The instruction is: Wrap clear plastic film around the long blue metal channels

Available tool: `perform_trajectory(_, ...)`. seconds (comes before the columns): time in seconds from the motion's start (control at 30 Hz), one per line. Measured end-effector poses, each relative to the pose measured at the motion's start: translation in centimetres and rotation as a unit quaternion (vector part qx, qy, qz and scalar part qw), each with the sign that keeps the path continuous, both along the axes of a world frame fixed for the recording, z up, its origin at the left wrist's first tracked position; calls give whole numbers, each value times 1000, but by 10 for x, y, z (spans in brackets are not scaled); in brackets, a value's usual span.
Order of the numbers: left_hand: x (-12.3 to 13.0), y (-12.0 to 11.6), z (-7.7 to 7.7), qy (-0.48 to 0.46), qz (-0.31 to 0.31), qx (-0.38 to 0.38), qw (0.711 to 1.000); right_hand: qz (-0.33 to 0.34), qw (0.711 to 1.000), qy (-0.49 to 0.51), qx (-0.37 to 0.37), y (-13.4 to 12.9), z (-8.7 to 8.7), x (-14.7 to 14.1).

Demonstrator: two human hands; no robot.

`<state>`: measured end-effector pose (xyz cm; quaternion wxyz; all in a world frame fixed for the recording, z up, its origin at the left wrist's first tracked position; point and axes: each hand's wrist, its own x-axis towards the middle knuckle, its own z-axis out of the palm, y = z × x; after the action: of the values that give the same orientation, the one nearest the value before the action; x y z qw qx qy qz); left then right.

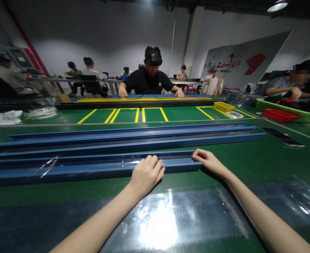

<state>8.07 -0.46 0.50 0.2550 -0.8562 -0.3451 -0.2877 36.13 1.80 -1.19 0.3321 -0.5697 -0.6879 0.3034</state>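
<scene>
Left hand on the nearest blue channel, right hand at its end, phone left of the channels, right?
No: the head view shows the phone right of the channels. Left hand on the nearest blue channel, right hand at its end: both correct.

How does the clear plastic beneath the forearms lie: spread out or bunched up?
Spread out: the clear plastic lies broad and flat across the green tabletop. Whether it is doubled, I cannot tell.

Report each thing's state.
Near rail: lying flat
Left hand: resting on near rail
Right hand: curled, at near rail's end
Middle rails: lying flat, untouched
Far rails: lying flat
Phone: flat, screen dark
Clear sheet: spread flat
Yellow tray: upright, lidless
Red tray: upright, lidless
Lamp: lit
</scene>
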Motion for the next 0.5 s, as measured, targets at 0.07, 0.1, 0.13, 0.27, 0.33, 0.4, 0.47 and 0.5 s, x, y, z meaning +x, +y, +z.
perform_trajectory(0.07,0,1,0,1,-2,3,1000,-1,1000,2,2,0,0,0)
perform_trajectory(0.1,0,1,0,1,-2,4,1000,-1,1000,3,3,0,0,0)
perform_trajectory(0.13,0,1,0,0,-2,6,1000,-1,1000,4,5,0,0,-1)
perform_trajectory(0.27,-1,3,1,12,-8,20,1000,-3,1000,11,7,-1,1,-2)
perform_trajectory(0.33,-2,3,2,20,-14,25,999,-2,1000,17,5,-1,1,-2)
perform_trajectory(0.4,-1,3,2,23,-16,25,999,-3,1000,20,2,-1,1,-2)
perform_trajectory(0.47,-1,3,1,24,-17,19,999,-5,1000,19,0,-1,2,-3)
perform_trajectory(0.5,-1,3,1,25,-17,16,999,-6,1000,19,-1,-2,2,-3)
